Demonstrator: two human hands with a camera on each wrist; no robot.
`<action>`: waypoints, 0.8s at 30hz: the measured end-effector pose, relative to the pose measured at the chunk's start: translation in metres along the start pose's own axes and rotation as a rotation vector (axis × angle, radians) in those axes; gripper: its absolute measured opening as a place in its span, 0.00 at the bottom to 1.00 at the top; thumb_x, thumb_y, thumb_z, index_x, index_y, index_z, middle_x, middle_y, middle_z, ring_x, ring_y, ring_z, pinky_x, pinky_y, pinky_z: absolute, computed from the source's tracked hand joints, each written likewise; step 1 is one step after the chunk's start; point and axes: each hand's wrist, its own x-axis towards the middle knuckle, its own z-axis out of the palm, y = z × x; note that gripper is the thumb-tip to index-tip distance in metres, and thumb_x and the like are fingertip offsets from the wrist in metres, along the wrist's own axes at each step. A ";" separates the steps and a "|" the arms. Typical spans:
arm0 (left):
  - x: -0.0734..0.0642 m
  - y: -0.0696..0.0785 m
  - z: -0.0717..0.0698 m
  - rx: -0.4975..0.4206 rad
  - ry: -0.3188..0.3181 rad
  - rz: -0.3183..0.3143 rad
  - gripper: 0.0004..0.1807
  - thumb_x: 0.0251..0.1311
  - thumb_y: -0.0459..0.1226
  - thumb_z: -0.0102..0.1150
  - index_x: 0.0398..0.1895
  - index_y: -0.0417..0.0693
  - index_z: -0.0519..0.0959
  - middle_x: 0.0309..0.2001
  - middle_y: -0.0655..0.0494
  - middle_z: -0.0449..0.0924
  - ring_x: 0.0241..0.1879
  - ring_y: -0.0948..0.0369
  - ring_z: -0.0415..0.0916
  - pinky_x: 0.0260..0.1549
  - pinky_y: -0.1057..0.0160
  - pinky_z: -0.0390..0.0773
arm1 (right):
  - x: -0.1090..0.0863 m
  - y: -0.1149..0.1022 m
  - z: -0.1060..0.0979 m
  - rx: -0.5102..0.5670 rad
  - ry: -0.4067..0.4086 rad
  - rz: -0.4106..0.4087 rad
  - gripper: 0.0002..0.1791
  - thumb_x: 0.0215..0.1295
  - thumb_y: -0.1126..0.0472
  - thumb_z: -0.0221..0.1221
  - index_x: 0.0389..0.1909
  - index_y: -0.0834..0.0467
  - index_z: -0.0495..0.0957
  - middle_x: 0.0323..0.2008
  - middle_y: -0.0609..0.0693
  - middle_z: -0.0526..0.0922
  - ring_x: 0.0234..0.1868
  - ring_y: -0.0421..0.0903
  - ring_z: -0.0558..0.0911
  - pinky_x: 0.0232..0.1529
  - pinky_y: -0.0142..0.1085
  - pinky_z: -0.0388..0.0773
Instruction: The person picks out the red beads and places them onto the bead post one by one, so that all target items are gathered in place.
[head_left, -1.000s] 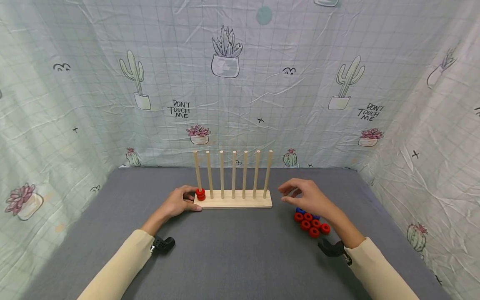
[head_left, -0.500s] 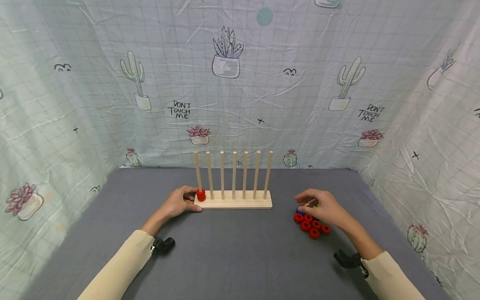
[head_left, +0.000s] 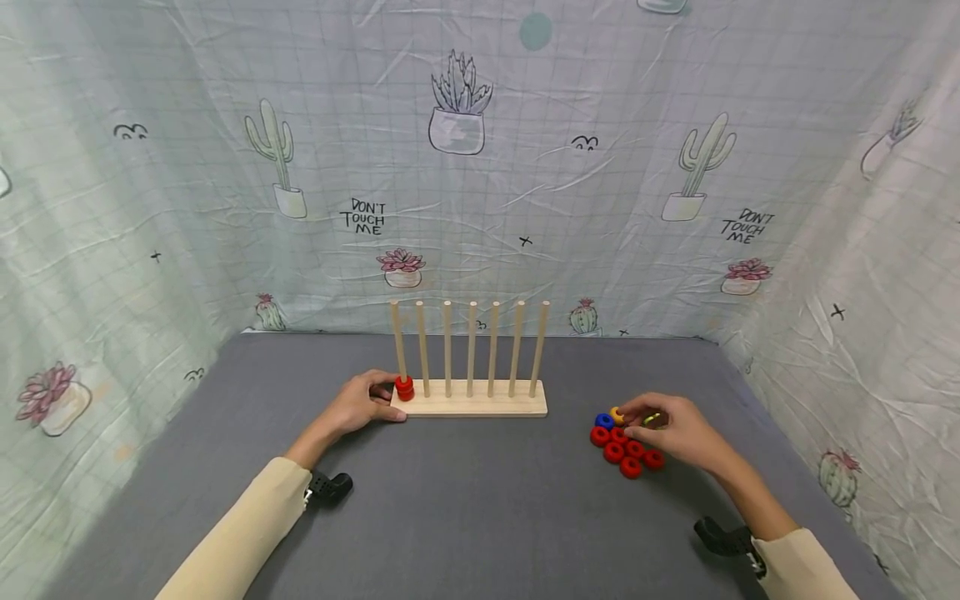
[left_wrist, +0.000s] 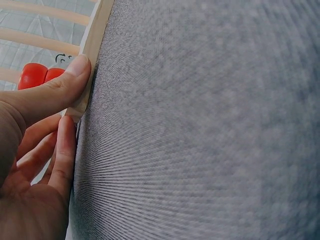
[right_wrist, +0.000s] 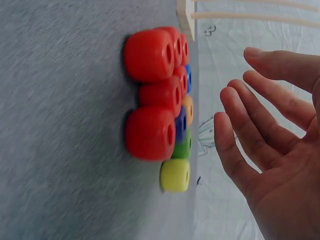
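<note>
A wooden peg rack point(head_left: 470, 407) with a row of several upright dowels stands on the table. Two red beads point(head_left: 405, 389) are stacked at the foot of its leftmost dowel. My left hand point(head_left: 358, 406) grips the rack's left end, thumb along the front edge and fingers around the end. Over the loose beads at the right hovers my right hand point(head_left: 675, 425), fingers spread and gently bent, nothing between them. Beneath it lie several red beads point(head_left: 631, 467), a blue bead point(head_left: 604, 422) and an orange bead point(head_left: 617, 415). A green bead point(right_wrist: 183, 146) and a yellow bead point(right_wrist: 175, 176) show in the right wrist view.
Grey cloth point(head_left: 480, 508) covers the table. A pale curtain point(head_left: 495, 192) printed with potted plants hangs behind it and at both sides. Each wrist wears a black camera mount, such as the right one point(head_left: 723, 537).
My right hand has moved right and toward me, from beside the rack to above the bead cluster, uncovering the blue and orange beads. The left hand keeps its grip on the rack.
</note>
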 end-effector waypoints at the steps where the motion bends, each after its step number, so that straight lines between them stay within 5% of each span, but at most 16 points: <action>1: 0.000 0.001 0.000 -0.002 -0.002 -0.002 0.42 0.48 0.40 0.83 0.68 0.37 0.76 0.58 0.40 0.78 0.50 0.51 0.80 0.44 0.59 0.79 | -0.002 0.002 -0.001 -0.003 0.001 0.000 0.12 0.65 0.63 0.70 0.48 0.60 0.86 0.42 0.53 0.89 0.39 0.35 0.84 0.40 0.34 0.84; 17: 0.002 0.000 0.001 -0.008 0.001 0.005 0.42 0.48 0.40 0.83 0.67 0.37 0.76 0.59 0.40 0.78 0.50 0.51 0.80 0.44 0.60 0.79 | -0.028 0.023 -0.010 0.025 -0.015 0.024 0.12 0.64 0.65 0.70 0.48 0.62 0.85 0.41 0.56 0.89 0.39 0.32 0.84 0.38 0.33 0.84; 24: 0.001 0.001 0.000 -0.004 0.003 0.002 0.42 0.47 0.39 0.84 0.67 0.37 0.76 0.56 0.40 0.79 0.49 0.51 0.80 0.43 0.60 0.80 | -0.033 0.032 -0.011 0.078 -0.128 0.081 0.16 0.64 0.62 0.71 0.50 0.64 0.84 0.44 0.58 0.88 0.40 0.33 0.84 0.38 0.32 0.84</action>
